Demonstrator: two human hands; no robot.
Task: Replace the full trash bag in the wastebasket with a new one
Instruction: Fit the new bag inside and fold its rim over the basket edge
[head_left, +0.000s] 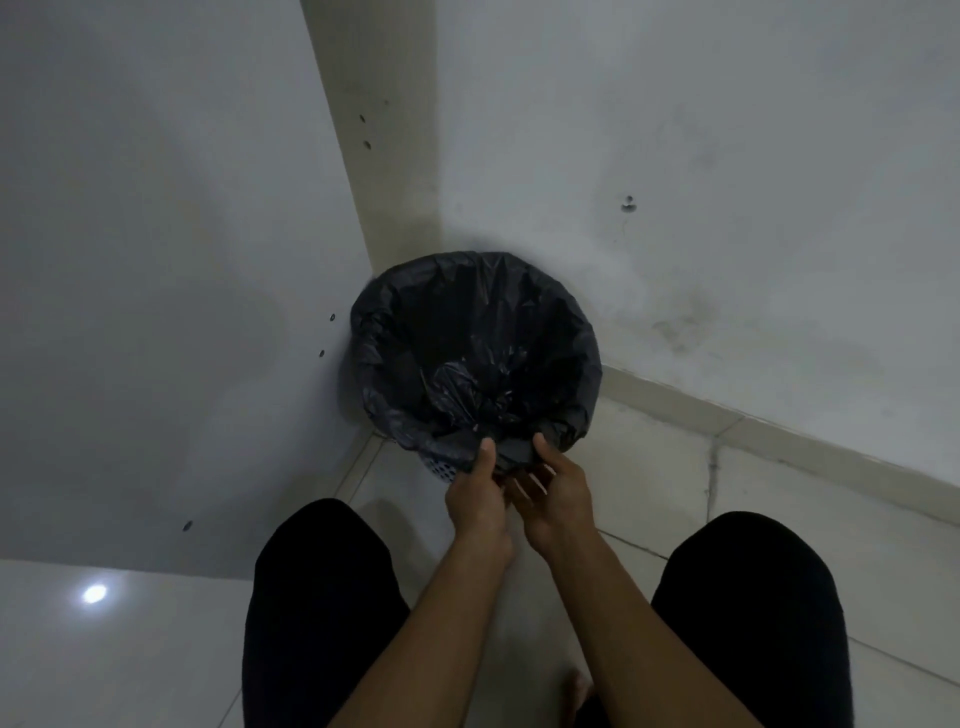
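A black trash bag (467, 332) lines a round wastebasket in the corner, its edge folded over the rim. A strip of the basket's perforated light wall (441, 470) shows under the bag at the near side. My left hand (475, 499) pinches the bag's near edge with thumb on top. My right hand (553, 496) holds the same edge just to the right, thumb on the plastic and fingers curled beneath. Inside the bag the plastic is crumpled and dark; its contents cannot be made out.
The basket stands against a beige corner post (384, 171) between a white panel (156, 260) on the left and a scuffed white wall (727, 208) on the right. Pale floor tiles (649, 499) spread in front. My knees in black trousers (317, 597) flank my arms.
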